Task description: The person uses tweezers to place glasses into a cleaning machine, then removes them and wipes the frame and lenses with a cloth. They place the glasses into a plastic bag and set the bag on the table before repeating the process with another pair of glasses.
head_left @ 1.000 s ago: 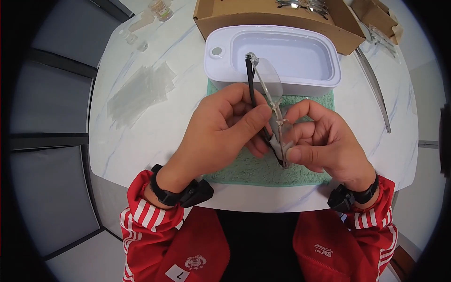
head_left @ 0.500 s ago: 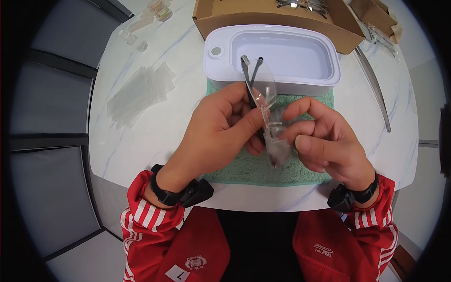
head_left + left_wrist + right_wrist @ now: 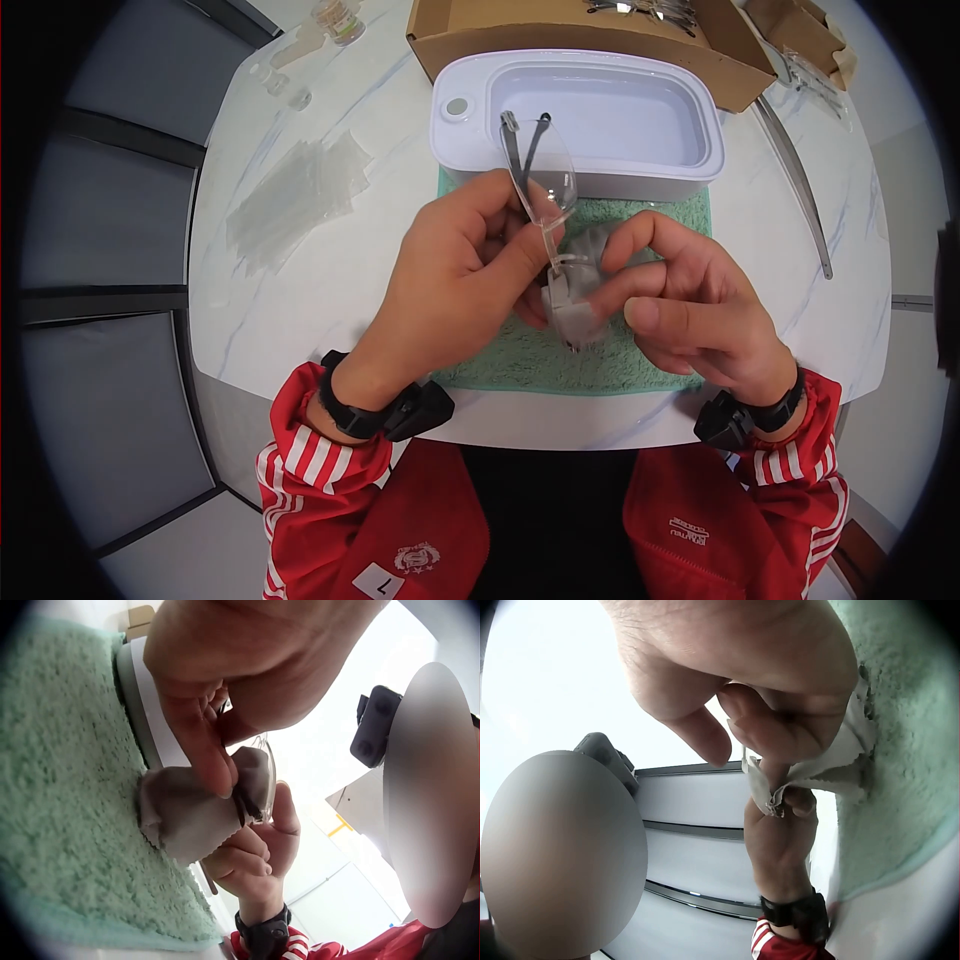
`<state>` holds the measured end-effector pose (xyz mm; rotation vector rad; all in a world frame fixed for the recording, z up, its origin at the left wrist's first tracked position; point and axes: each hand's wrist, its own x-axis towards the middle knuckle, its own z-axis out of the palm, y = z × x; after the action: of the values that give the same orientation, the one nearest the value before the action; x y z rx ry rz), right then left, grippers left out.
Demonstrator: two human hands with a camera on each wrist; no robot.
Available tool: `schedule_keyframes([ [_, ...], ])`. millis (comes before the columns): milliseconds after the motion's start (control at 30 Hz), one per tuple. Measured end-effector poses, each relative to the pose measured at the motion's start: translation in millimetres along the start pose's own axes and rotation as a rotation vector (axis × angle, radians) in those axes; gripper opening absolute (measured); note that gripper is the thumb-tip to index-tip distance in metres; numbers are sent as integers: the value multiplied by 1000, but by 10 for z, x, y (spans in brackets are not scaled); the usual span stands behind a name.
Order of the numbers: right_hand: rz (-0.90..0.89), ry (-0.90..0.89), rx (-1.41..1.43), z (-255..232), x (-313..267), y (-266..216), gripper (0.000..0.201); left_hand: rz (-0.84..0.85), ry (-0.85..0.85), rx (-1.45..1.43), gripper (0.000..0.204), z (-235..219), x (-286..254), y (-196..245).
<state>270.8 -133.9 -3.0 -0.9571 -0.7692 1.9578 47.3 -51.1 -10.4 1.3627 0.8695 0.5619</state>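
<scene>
My left hand (image 3: 460, 270) pinches a pair of clear-lensed eyeglasses (image 3: 555, 190) by the frame, thumb in front. The glasses stand nearly upright over the green towel (image 3: 500, 370), dark temples folded behind the lenses. A grey cloth (image 3: 187, 814) with a zigzag edge lies around the lower lens and hangs toward the towel in the left wrist view. My right hand (image 3: 700, 310) has its curled fingers on this cloth at the lower lens; its thumb stands off the lens. In the right wrist view the cloth (image 3: 829, 765) runs beneath those curled fingers.
A white basin (image 3: 455, 150) with a round button stands just behind the hands. Beyond it is a cardboard box (image 3: 500, 40) holding more glasses (image 3: 650, 12). Clear plastic sleeves (image 3: 300, 200) lie at left, a long grey strip (image 3: 800, 190) at right. Small bottles (image 3: 270, 78) sit back left.
The glasses have turned and shifted left in my left hand, so the upper lens faces the head camera more. My right thumb has lifted off the lower lens.
</scene>
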Motion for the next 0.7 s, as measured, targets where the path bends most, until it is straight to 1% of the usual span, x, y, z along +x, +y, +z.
schedule_keyframes([
  [133, -27, 12, 11, -4, 9, 13, 30, -4, 2, -2, 16, 7, -9, 5],
  [233, -20, -16, 34, -2, 15, 10, 31, -17, -19, 5, 15, 4, -8, 5],
  [300, -35, -66, 142, -8, 13, 16, 32, 46, -27, 65, 14, -1, -3, -13],
  [433, -57, -123, 213, -27, 13, 41, 32, 9, -24, 68, 13, 5, -12, -15],
  [500, -59, -112, 207, -27, 16, 51, 30, 73, -5, 78, 13, 21, -8, -34],
  [633, -82, -116, 226, -55, 42, 93, 30, 10, -20, 64, 12, 30, -21, 31],
  [700, -118, -109, 278, -66, 52, 115, 28, 82, -40, 70, 12, 34, -22, 11],
])
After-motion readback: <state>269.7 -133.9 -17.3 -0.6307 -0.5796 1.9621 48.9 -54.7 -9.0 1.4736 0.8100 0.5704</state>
